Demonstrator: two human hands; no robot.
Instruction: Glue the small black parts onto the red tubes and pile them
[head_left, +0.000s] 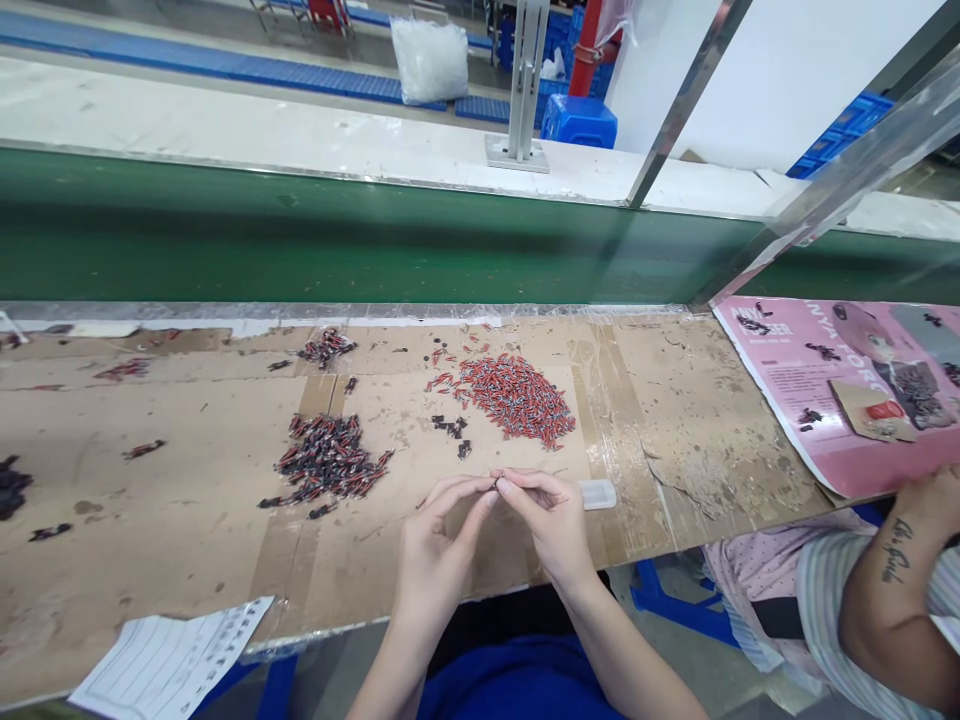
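My left hand (442, 535) and my right hand (553, 520) meet fingertip to fingertip above the cardboard near the table's front edge. Both pinch a tiny dark part between thumb and forefinger; its kind is too small to make out. Beyond my fingers lies a heap of small red and grey parts (517, 395). Several small black pieces (450, 427) sit just left of that heap. Farther left is a pile of dark parts with red bits (330, 460). A clear plastic container (598, 494) lies beside my right hand.
Cardboard (705, 430) covers the table. A green conveyor belt (300, 235) runs behind it. At front left, a printed sheet (172, 660) hangs over the edge. A co-worker's arm (900, 580) rests at right by a pink poster (810, 400) holding more parts. A metal post (523, 90) stands behind.
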